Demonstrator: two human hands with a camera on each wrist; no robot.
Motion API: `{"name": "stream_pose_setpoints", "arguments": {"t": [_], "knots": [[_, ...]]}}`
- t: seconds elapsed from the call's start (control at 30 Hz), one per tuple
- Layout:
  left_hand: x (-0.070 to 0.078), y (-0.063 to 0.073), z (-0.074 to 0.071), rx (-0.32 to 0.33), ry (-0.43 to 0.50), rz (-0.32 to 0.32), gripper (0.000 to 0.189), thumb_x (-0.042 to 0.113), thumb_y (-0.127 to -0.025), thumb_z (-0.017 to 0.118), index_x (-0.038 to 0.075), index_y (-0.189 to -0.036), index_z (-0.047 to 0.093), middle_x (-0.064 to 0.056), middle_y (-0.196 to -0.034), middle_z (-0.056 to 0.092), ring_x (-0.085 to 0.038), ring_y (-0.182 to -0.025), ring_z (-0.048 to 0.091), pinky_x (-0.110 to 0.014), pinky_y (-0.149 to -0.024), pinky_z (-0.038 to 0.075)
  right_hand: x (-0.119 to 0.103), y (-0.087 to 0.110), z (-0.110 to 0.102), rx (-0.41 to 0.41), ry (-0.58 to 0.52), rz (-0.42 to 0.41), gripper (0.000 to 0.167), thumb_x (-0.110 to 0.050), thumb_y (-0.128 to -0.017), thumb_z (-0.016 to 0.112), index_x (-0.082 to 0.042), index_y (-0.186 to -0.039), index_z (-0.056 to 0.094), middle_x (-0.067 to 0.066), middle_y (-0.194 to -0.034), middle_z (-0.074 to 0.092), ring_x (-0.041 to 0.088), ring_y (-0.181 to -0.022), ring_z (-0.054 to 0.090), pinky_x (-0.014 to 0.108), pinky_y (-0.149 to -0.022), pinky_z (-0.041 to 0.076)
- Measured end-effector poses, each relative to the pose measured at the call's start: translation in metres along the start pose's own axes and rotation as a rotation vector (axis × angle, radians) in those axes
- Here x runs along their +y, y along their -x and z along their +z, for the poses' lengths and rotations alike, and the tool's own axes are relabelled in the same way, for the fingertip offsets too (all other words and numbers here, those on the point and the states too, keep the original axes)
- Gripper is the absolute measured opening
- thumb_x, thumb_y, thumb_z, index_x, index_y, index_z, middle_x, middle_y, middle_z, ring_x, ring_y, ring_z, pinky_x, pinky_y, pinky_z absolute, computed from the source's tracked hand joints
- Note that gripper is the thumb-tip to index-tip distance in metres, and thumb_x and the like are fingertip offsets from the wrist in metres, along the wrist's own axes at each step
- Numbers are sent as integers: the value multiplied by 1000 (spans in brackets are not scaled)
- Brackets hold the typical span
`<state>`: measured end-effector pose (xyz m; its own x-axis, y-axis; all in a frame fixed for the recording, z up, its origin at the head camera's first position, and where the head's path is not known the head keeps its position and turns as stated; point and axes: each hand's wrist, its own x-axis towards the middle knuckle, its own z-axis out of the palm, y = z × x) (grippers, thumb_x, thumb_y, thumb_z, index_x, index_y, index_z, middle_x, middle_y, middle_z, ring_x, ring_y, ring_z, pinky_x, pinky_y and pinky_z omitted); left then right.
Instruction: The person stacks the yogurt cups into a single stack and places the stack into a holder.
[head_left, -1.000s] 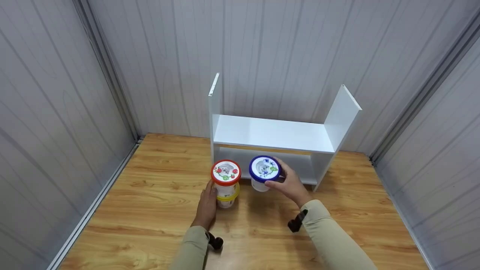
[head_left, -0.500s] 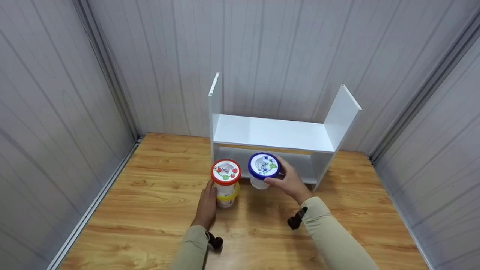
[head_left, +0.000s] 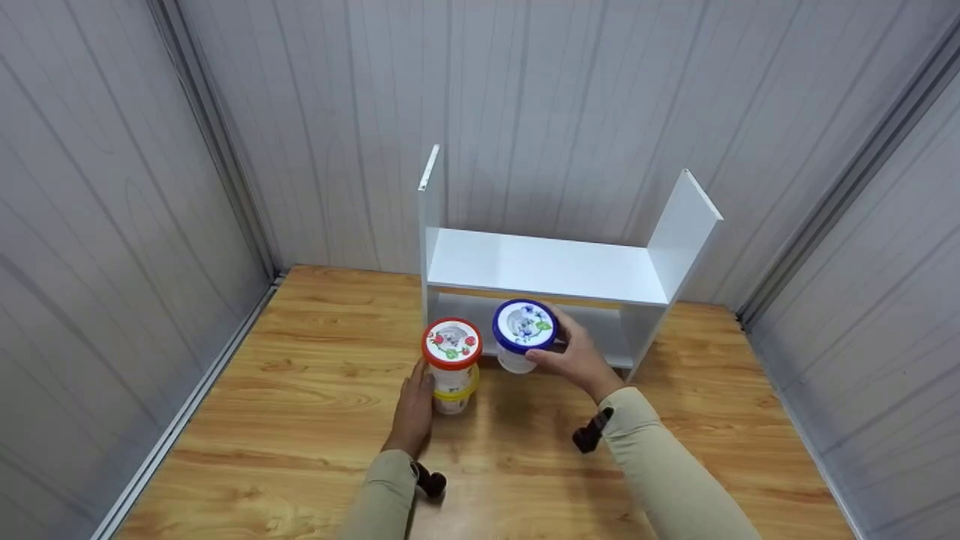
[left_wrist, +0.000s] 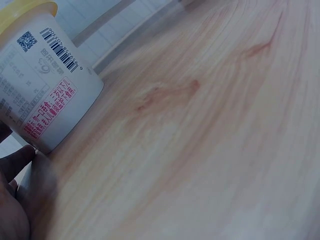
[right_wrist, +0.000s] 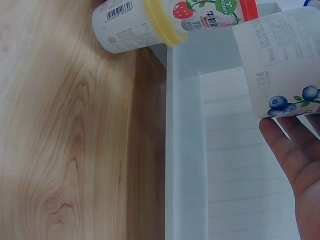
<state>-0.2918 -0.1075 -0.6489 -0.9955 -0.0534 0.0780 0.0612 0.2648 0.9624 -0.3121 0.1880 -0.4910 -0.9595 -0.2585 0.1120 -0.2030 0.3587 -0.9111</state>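
In the head view my right hand [head_left: 577, 356] grips a white tub with a blue lid [head_left: 525, 326] by its right side. That tub is off the table, in front of the white shelf unit [head_left: 547, 266]; blueberries are printed on its wall [right_wrist: 285, 65] in the right wrist view. To its left, a red-lidded tub [head_left: 451, 343] with strawberry pictures stands on a yellow-lidded tub [head_left: 452, 405]. My left hand [head_left: 412, 409] lies along the left side of this stack, fingers extended and touching it. In the left wrist view, fingertips meet the yellow-lidded tub's base [left_wrist: 50, 90].
The shelf unit has two upright side panels [head_left: 686, 232], a middle shelf and a lower compartment. It stands on a wooden table [head_left: 322, 420] behind the tubs. Panelled walls [head_left: 562, 90] enclose the table at the back and both sides.
My right hand has raised the blue-lidded tub slightly and carried it a little left and towards the shelf unit. The left hand and the stack have stayed in place.
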Motion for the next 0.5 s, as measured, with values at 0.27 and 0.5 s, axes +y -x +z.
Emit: {"name": "stream_pose_setpoints", "arguments": {"t": [0.27, 0.5], "knots": [[-1, -3, 0, 10, -21, 25, 70, 62, -106, 25, 21, -162, 26, -6, -163, 33, -35, -153, 18, -57, -123, 5, -7, -6, -1, -8, -19, -44, 104, -44, -73, 91, -20, -158, 35, 10, -150, 48, 31, -134, 51, 48, -109, 45], [0, -2, 0, 9, -13, -10, 73, 68, -102, 26, 27, -162, 26, -4, -163, 33, -39, -153, 12, -63, -121, 9, -14, -8, -2, -13, 7, -54, 107, -46, -74, 90, -19, -159, 33, 11, -151, 48, 31, -134, 51, 47, -109, 45]]}}
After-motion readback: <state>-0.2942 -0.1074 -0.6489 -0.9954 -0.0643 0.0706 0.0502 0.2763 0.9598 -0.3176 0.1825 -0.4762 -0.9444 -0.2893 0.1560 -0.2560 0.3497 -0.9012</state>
